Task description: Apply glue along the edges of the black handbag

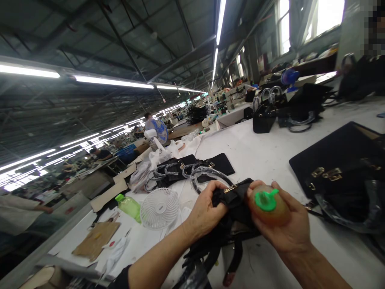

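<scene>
At the near middle of the white table (255, 154), a black bag (233, 206) was held up between the person's two hands, above dark straps (236, 261) that lay just beneath it. The left hand (207, 208) was closed on the bag's left side, its thumb and fingers pinching the material beside a gold-coloured fitting (231, 188). The right hand (293, 226) was curled around a rounded bottle (278, 216) of amber-orange tint, whose green cap (266, 200) had a small spout pointing right; the fingertips of that hand reached the bag's right side, though whether the bottle itself touched the bag could not be told. To the left of the hands a small white fan (159, 208) lay just beside a light green bottle (129, 206), which was tilted over. Nearer and farther left was a flat brown piece (96, 241). Beyond the left hand lay more black bags (222, 162) with gold-coloured fittings, and a plastic-wrapped handle (206, 172) arched in front of them. On the right, well apart from the bottle, a large black bag (337, 154) lay with clear plastic (371, 206) at its near side. On the far right a small black bag (264, 120) stood upright, and at far left a blue fan (160, 130) faced right.
</scene>
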